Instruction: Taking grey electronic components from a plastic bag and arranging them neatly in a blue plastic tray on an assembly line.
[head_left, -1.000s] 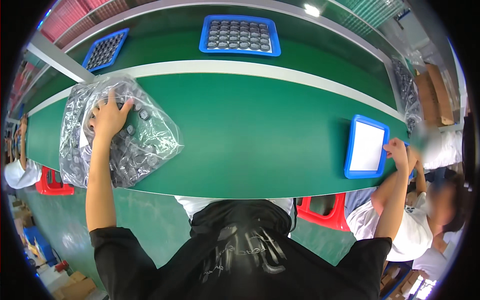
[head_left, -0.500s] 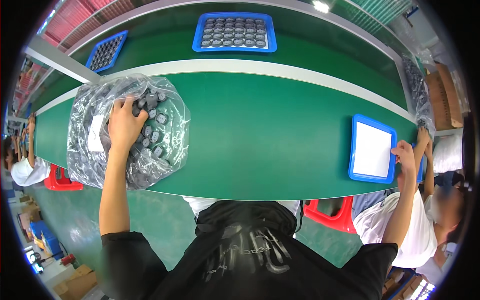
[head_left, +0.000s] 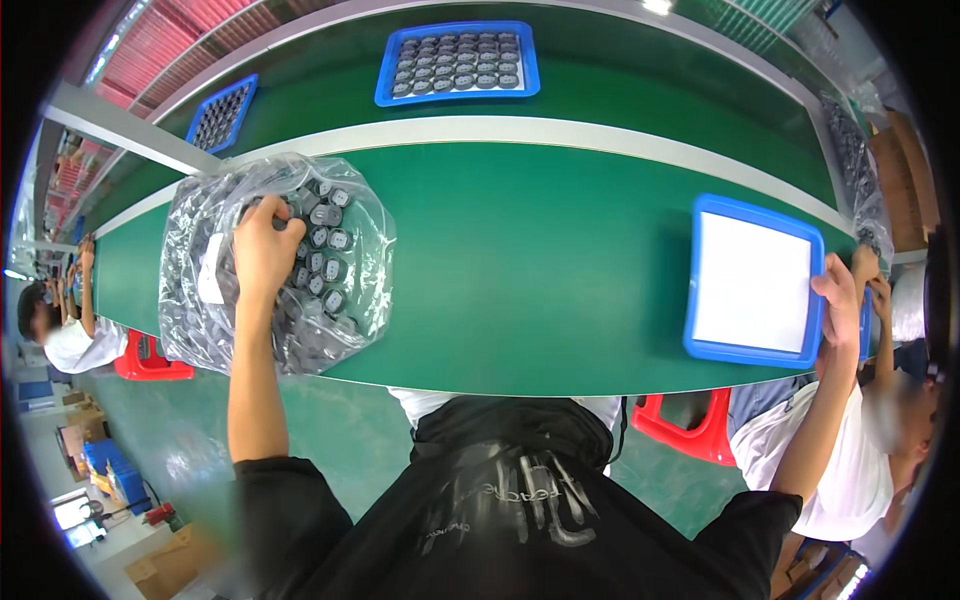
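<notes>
A clear plastic bag (head_left: 375, 270) full of small dark grey round parts (head_left: 335, 270) lies on the left of the green bench. Inside its opening, my left hand (head_left: 265, 252) has its fingers curled down among the parts; what lies under the fingertips is hidden. A white label (head_left: 211, 270) shows on the bag beside that hand. At the right, my right hand (head_left: 838, 300) grips the right edge of a shallow blue tray (head_left: 700, 350), its thumb over the rim. A white sheet (head_left: 752, 285) lines this tray, with no parts on it.
Beyond a pale ledge (head_left: 560, 130), one blue tray filled with grey parts (head_left: 532, 75) lies at the back, another (head_left: 243, 110) at back left. A co-worker (head_left: 830, 450) sits close on the right, near a red stool (head_left: 690, 430). Another red stool (head_left: 150, 362) stands left.
The lined tray has been lifted or tilted and looks larger, with my right hand now gripping its edge. My left hand stays in the bag, its fingers more curled. The view has shifted slightly.
</notes>
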